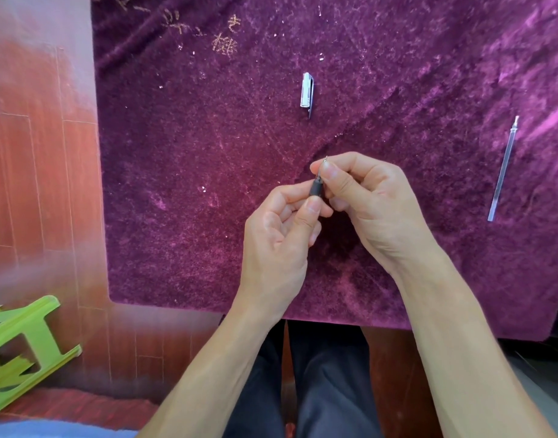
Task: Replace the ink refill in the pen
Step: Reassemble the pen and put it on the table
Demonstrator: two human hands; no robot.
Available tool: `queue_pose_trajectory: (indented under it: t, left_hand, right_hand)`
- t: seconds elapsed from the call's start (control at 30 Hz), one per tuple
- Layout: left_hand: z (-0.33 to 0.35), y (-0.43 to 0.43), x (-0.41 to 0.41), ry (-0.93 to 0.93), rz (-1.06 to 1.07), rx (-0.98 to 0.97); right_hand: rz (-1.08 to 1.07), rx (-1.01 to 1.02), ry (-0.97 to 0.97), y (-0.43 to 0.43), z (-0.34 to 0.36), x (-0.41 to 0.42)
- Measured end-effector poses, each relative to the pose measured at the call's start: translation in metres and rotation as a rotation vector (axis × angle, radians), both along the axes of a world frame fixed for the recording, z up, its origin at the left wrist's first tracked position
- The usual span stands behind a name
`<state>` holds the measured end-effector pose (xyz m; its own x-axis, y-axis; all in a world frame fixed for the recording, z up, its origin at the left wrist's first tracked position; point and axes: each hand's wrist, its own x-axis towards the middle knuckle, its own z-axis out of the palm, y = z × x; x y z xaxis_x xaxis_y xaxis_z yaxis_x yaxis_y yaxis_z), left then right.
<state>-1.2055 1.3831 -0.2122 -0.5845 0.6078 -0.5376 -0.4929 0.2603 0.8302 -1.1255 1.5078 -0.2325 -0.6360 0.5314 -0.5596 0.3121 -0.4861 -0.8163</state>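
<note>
Both hands hold the pen (pixel 315 186) over the purple cloth (pixel 208 153). Only its dark grip section and thin metal tip show; the barrel is hidden in my left hand (pixel 279 235), which pinches the grip with thumb and forefinger. My right hand (pixel 366 200) pinches the tip end with thumb and forefinger. A clear ink refill (pixel 503 170) lies on the cloth at the far right, pointing away from me. The pen's clear cap (pixel 306 90) lies on the cloth beyond the hands.
The purple cloth covers a table whose near edge crosses above my lap. A red wooden floor (pixel 34 169) lies to the left, with a green plastic stool (pixel 22 346) at the lower left. My dark trousers (pixel 318 374) show below the table edge.
</note>
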Motion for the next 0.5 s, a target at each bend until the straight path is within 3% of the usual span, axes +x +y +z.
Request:
queue_pose_trajectory:
  t: [0.13,0.4,0.5]
  left_hand:
    - [-0.001,0.001,0.003,0.07,0.025,-0.034]
    - [-0.006,-0.004,-0.008,-0.023,0.093,-0.08]
    - [-0.006,-0.009,-0.013,-0.059,0.088,-0.09]
  right_hand:
    - [0.06,0.092,-0.023,0.007,0.004,-0.005]
    - [0.053,0.679,-0.321,0.046,0.007,-0.06]
    - [0.092,0.746,-0.38,0.053,0.008,-0.082]
